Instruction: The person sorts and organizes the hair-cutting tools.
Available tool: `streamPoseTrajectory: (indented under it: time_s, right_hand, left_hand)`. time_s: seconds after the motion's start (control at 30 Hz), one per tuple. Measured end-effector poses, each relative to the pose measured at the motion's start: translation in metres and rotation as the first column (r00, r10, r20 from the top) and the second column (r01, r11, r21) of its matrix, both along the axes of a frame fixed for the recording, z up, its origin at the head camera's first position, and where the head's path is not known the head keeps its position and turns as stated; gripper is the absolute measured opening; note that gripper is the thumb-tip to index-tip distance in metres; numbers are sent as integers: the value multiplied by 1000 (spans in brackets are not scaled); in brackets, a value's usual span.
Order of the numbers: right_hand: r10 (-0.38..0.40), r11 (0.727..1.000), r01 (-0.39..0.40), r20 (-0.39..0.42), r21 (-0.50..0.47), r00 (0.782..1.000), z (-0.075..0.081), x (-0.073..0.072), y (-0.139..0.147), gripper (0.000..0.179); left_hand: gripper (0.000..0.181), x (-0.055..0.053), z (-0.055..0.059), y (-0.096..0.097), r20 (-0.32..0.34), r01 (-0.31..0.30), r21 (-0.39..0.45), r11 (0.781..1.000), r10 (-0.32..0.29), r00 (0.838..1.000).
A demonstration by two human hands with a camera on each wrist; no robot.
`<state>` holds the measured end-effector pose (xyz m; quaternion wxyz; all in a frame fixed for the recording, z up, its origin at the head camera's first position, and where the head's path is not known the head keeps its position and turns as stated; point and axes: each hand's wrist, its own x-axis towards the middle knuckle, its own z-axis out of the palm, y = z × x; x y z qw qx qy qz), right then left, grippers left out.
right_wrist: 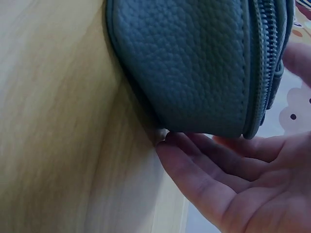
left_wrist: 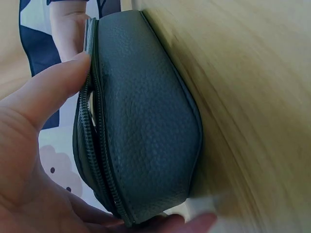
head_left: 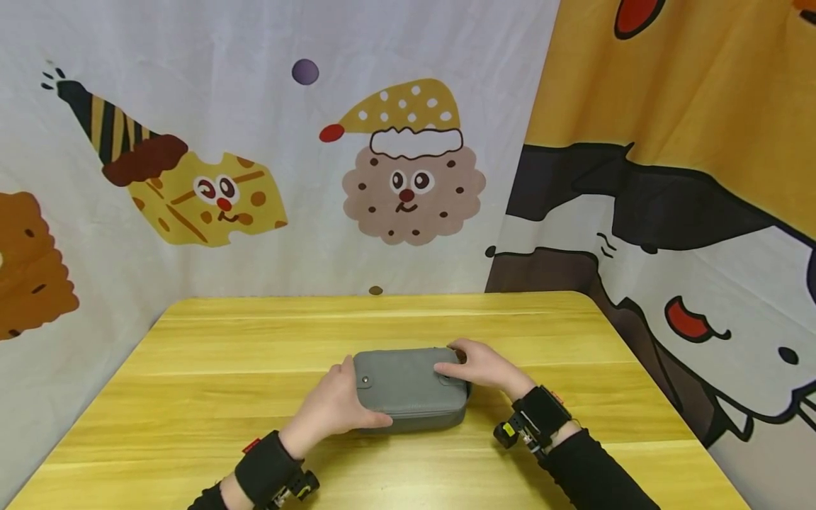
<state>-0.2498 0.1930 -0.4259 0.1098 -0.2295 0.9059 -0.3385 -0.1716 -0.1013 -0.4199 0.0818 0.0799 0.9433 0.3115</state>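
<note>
A grey leather-like zip pouch (head_left: 411, 382) lies on the wooden table, its flat lid facing up with a small snap at the left. My left hand (head_left: 331, 404) grips its left end, thumb along the front edge and fingers round the far side. At the right far corner my right hand (head_left: 481, 365) holds the pouch, thumb on top and fingers behind. The left wrist view shows the pouch's zipper (left_wrist: 99, 92) with a gap between its two rows of teeth, the thumb close to it. Fingers (right_wrist: 218, 165) bend under the pouch's end in the right wrist view.
The pale wooden table (head_left: 255, 333) stretches round the pouch on every side. A white curtain with cartoon food prints (head_left: 255, 64) hangs behind the table, and a cartoon-printed orange and white cloth (head_left: 688, 120) hangs at the right.
</note>
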Motion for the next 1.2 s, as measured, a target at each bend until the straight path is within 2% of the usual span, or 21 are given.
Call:
streamPoseTrajectory:
  time_s: [0.1, 0.2, 0.53, 0.67, 0.87, 1.07, 1.2]
  right_hand:
    - [18, 1000, -18, -10, 3, 1000, -1, -1, -1, 39]
    - [17, 1000, -17, -3, -1, 1000, -2, -1, -2, 35]
    - [1, 1000, -1, 9, -3, 1000, -5, 1, -3, 39]
    - [-2, 1000, 2, 4, -6, 1000, -4, 3, -3, 40]
    - [12, 999, -12, 3, -35, 1000, -4, 6, -3, 40]
    - [28, 998, -28, 10, -61, 1000, -7, 8, -4, 34]
    - [50, 995, -50, 6, -84, 999, -10, 9, -5, 31]
  left_hand:
    - [134, -1, -1, 1, -5, 9, -4, 1000, -9, 1000]
    - [133, -2, -2, 2, -28, 21, -27, 999, -22, 999]
    - [124, -4, -5, 6, -64, 17, -95, 995, -23, 998]
    - [116, -8, -4, 2, -123, 26, -98, 995, -38, 992]
    - [100, -23, -1, -6, -209, 33, -114, 993, -56, 976]
    - [92, -44, 1, -14, -209, 43, -146, 988, -73, 975]
    - [89, -60, 1, -18, -212, 76, -149, 986, -107, 971]
